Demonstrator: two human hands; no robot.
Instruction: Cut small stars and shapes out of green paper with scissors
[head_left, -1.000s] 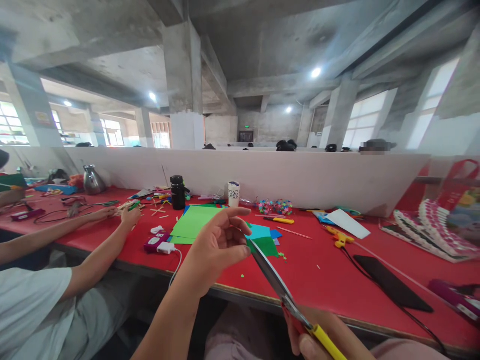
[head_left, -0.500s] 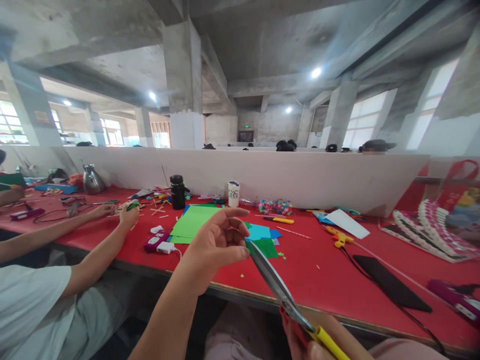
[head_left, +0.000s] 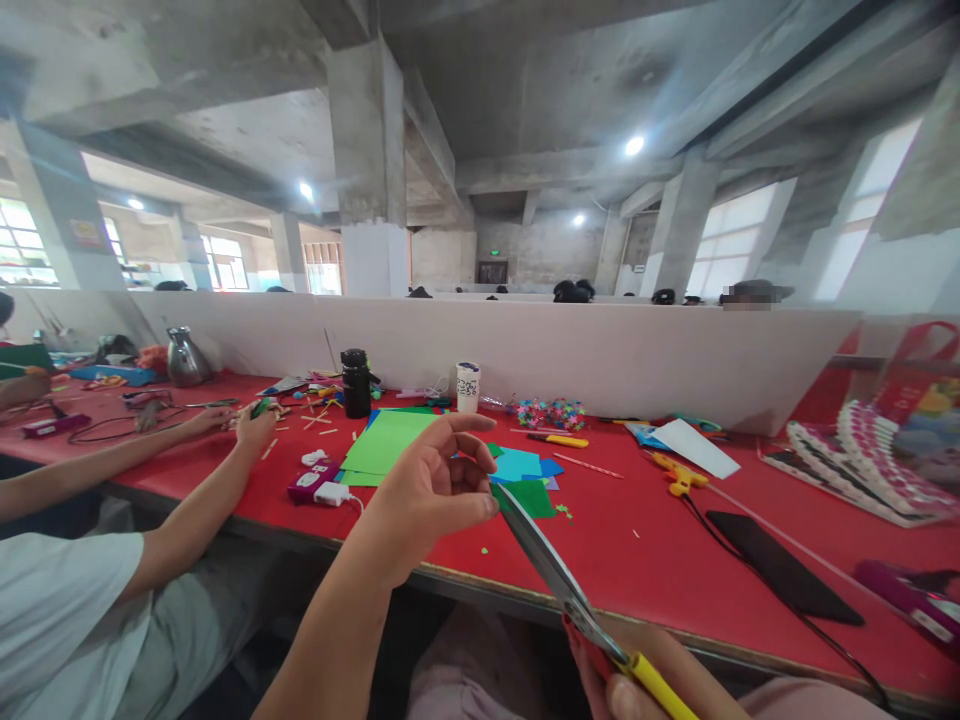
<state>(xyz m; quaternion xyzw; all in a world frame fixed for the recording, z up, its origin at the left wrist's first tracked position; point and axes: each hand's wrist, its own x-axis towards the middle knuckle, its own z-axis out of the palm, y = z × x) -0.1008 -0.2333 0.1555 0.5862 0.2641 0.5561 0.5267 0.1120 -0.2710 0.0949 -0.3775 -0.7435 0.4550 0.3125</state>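
Observation:
My left hand (head_left: 442, 485) is raised over the table's front part, its fingers curled toward the thumb in a pinch. Whatever sits between the fingertips is too small or hidden to make out. My right hand (head_left: 622, 690), low at the table's edge, grips a pair of scissors (head_left: 551, 560) with a yellow and a red handle. The blades look nearly closed, and their tips reach the left thumb and fingertips. Just behind the tips lies a dark green paper piece (head_left: 534, 498) with small green scraps (head_left: 564, 511) beside it. Light green sheets (head_left: 386, 445) lie behind my left hand.
On the red table (head_left: 600, 550) are a black bottle (head_left: 355, 385), a white cup (head_left: 468, 388), a yellow cutter (head_left: 566, 440), a yellow glue gun (head_left: 679, 474), a black phone-like slab (head_left: 784, 565) and a purple power strip (head_left: 311, 482). A co-worker's hand (head_left: 255, 425) handles sticks at left.
My hands and the scissors stay almost in place, with only a slight shift of the right hand. At left, the co-worker's hand has moved a little.

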